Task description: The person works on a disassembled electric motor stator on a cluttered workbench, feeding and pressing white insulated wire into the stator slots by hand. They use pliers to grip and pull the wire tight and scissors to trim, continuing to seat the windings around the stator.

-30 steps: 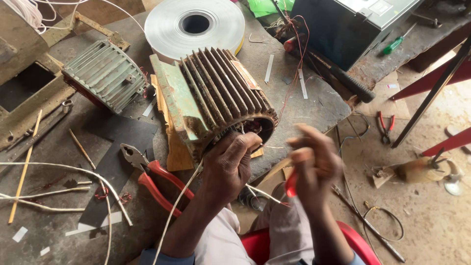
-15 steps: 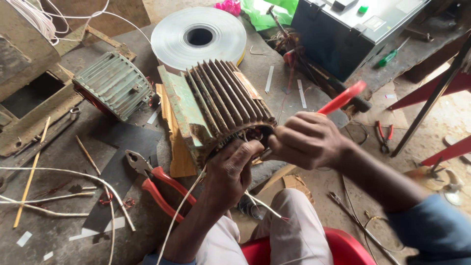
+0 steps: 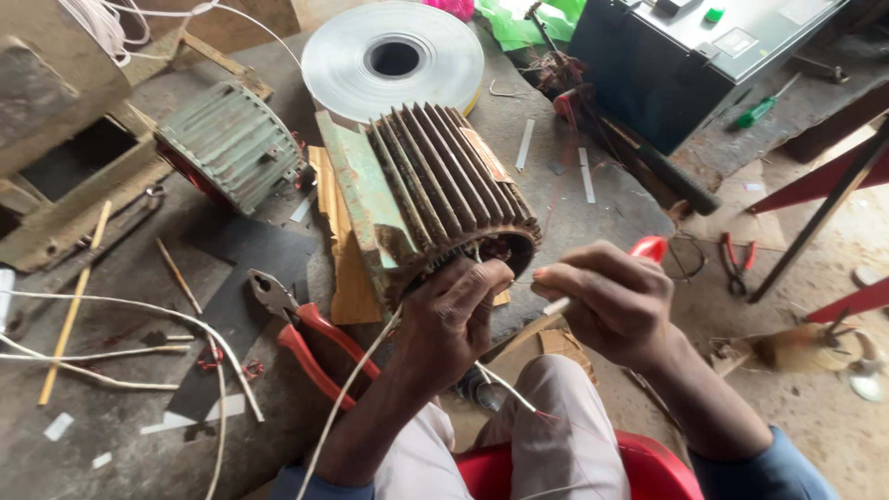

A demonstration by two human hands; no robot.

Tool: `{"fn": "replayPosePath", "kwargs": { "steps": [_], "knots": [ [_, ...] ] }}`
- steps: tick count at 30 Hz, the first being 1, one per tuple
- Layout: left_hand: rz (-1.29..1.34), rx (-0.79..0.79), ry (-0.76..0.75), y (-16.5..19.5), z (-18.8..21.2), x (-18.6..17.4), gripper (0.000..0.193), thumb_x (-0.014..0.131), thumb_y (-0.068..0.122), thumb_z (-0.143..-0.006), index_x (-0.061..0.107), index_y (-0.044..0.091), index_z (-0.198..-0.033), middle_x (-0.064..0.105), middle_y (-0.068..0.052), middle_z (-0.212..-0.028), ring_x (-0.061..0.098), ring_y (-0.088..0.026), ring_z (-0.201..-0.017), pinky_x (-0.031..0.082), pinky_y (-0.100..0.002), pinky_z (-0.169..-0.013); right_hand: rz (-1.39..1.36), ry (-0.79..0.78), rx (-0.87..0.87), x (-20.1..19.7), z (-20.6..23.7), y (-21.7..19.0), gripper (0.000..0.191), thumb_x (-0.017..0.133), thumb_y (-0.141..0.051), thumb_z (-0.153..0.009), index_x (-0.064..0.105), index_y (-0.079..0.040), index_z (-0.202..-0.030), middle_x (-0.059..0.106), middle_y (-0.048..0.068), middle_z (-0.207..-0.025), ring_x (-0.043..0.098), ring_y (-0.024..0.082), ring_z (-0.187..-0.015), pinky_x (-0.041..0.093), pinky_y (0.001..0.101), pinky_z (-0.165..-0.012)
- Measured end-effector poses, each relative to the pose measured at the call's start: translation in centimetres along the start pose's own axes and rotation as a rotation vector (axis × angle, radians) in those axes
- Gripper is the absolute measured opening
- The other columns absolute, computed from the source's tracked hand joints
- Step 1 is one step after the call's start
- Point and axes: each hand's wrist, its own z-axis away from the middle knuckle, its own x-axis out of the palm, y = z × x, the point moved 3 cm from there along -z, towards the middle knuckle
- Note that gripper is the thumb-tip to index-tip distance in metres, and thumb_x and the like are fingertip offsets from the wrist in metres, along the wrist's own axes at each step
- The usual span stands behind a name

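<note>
- Fingers of the left hand curl over the lower rim of the finned motor stator, pressing at its open mouth; they are bent close together, and whether they pinch a wire there cannot be told.
- Right hand is closed around a red-handled tool, whose handle tip shows above the knuckles; a pale thin piece juts from below the forefinger toward the stator's mouth.
- Both hands nearly meet just in front of the stator opening, which they partly hide.
- Stator lies tilted on a rough grey counter, resting on a slab of wood.
- Red-handled pliers lie on the counter just left of the left wrist.
- White cord runs up along the left forearm toward the stator.
- Behind the stator sits a wide roll of silvery sheet; to the left, a green ribbed motor end cover.
- Dark metal box stands at upper right, with a green screwdriver near it.
- Small red pliers lie on the floor at right.
</note>
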Motion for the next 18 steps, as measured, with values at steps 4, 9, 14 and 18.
{"fn": "replayPosePath", "kwargs": {
  "steps": [4, 9, 14, 18],
  "knots": [
    [0.016, 0.019, 0.018, 0.2, -0.1, -0.1, 0.013, 0.067, 0.003, -0.100, 0.066, 0.008, -0.111, 0.070, -0.009, -0.094, 0.073, -0.029, -0.085, 0.058, -0.037, -0.073, -0.055, 0.050, 0.281, 1.7, 0.3, 1.0, 0.011, 0.073, -0.002, -0.092, 0.071, -0.002, -0.102, 0.064, 0.009, -0.085, 0.058, 0.014, -0.064, 0.044, 0.0256, -0.058],
    [0.034, 0.010, 0.025, 0.0, 0.0, 0.1, 0.011, 0.067, 0.003, -0.101, 0.067, 0.009, -0.110, 0.071, -0.008, -0.092, 0.074, -0.023, -0.082, 0.058, -0.034, -0.071, -0.298, 0.122, 0.389, 1.7, 2.0, 1.3, 0.017, 0.070, -0.003, -0.096, 0.072, -0.002, -0.113, 0.066, 0.005, -0.094, 0.058, 0.009, -0.073, 0.044, 0.0222, -0.064],
    [0.043, 0.004, 0.023, -0.1, 0.2, 0.1, 0.011, 0.068, 0.004, -0.100, 0.068, 0.008, -0.111, 0.072, -0.009, -0.093, 0.074, -0.024, -0.082, 0.059, -0.034, -0.071, -0.407, 0.078, 0.478, 2.1, 2.4, 1.9, 0.010, 0.076, -0.006, -0.093, 0.073, 0.000, -0.100, 0.065, 0.007, -0.088, 0.055, 0.009, -0.072, 0.042, 0.0242, -0.061],
    [0.051, 0.014, 0.041, -0.2, 0.3, 0.2, 0.012, 0.067, 0.003, -0.101, 0.067, 0.008, -0.111, 0.071, -0.010, -0.094, 0.074, -0.026, -0.085, 0.059, -0.036, -0.074, -0.275, -0.046, 0.391, 3.1, 1.6, -0.1, 0.005, 0.068, -0.007, -0.096, 0.065, -0.004, -0.097, 0.063, 0.004, -0.084, 0.060, 0.010, -0.073, 0.048, 0.0260, -0.065]
  ]
}}
